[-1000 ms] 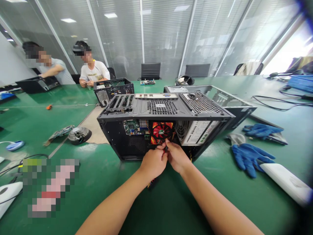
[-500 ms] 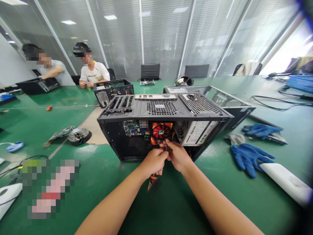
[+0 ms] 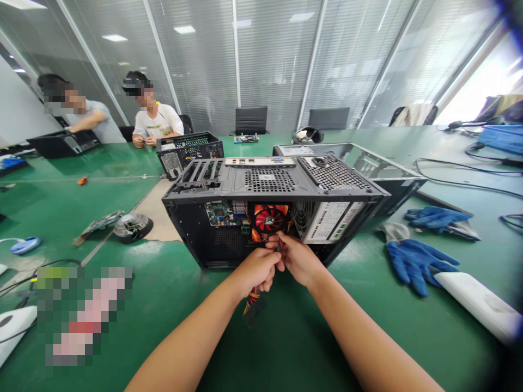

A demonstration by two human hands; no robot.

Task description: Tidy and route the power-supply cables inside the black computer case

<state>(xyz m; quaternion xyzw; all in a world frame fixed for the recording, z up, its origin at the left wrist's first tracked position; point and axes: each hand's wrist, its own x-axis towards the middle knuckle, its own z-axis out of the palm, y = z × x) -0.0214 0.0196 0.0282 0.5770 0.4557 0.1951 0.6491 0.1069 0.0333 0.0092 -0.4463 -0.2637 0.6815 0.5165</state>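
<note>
Head view: an open case (image 3: 269, 188) lies on its side on the green table (image 3: 122, 163), red fan (image 3: 268, 219) visible inside. Left hand (image 3: 256, 270) is closed on a cable bundle (image 3: 252, 305) hanging below the fist, just in front of the case opening. Right hand (image 3: 298, 258) touches the left, fingers pinched on something small, possibly a connector. Blue gloves (image 3: 417, 261) lie well right. Two people sit at the far left.

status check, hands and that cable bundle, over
Left hand shut on cable bundle. Right hand pinching wires at open pc case. Red fan close behind fingers.
</note>
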